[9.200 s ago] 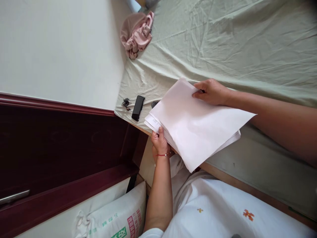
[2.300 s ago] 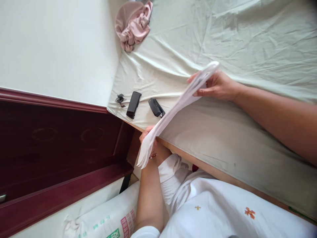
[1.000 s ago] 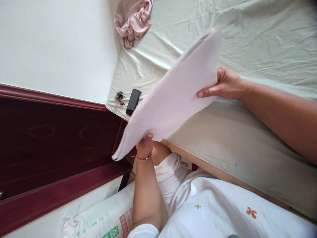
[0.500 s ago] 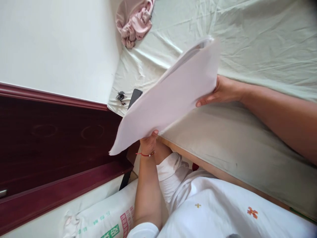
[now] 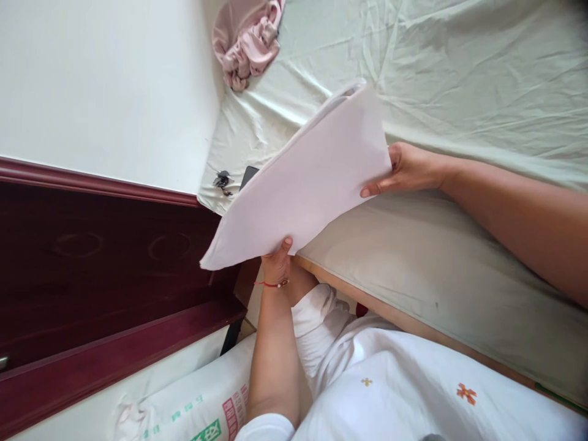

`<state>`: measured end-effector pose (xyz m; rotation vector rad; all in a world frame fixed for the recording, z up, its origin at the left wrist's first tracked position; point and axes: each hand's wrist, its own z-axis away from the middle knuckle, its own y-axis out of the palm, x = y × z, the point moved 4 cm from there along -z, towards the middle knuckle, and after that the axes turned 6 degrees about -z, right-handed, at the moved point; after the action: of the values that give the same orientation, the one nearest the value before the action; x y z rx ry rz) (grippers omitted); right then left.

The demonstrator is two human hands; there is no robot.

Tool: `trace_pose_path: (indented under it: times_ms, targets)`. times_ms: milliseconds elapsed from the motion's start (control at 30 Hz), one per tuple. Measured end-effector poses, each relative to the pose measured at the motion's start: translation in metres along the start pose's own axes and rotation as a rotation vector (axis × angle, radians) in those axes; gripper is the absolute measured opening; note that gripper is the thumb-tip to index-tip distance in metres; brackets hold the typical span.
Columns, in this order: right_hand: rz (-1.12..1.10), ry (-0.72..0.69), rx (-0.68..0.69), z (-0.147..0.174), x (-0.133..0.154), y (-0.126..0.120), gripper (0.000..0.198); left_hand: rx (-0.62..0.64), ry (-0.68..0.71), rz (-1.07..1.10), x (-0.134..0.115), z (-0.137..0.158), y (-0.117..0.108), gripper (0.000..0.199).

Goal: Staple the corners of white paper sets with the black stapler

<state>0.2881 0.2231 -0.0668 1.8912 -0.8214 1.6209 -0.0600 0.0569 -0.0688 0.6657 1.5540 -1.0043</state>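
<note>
A stack of white paper sheets (image 5: 303, 177) is held tilted in front of me, its blank side facing the camera and its far edges curling at the top. My left hand (image 5: 278, 257), with a red string bracelet at the wrist, grips the lower edge, thumb on the near face and fingers hidden behind. My right hand (image 5: 399, 170) is closed on the right-hand end, thumb along the lower edge. Behind the sheets, a black phone (image 5: 248, 176), partly covered, lies on the bed near a small bunch of keys (image 5: 222, 180).
The bed's pale green sheet (image 5: 459, 79) spreads behind and to the right, with a crumpled pink cloth (image 5: 250, 46) near the wall. At left stands a dark red wooden cabinet (image 5: 92, 263). A white printed sack (image 5: 193, 398) lies low at the left.
The stack has shifted slightly left and its upper right end has dropped, showing more of its face and covering more of the phone. Both hands keep their hold.
</note>
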Motion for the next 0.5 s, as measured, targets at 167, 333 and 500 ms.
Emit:
trace_pose_path:
  times_ms: [167, 333, 500]
  targets:
    - [-0.054, -0.005, -0.040, -0.001, 0.002, -0.003, 0.045, 0.017, 0.022, -0.032, -0.002, 0.001, 0.003, 0.087]
    - [-0.092, 0.005, -0.017, 0.000, 0.000, -0.002, 0.048, 0.060, 0.000, -0.024, -0.002, 0.001, -0.007, 0.071]
    - [-0.094, 0.016, -0.021, 0.002, 0.007, -0.002, 0.053, 0.052, -0.016, 0.001, -0.002, 0.000, -0.008, 0.069]
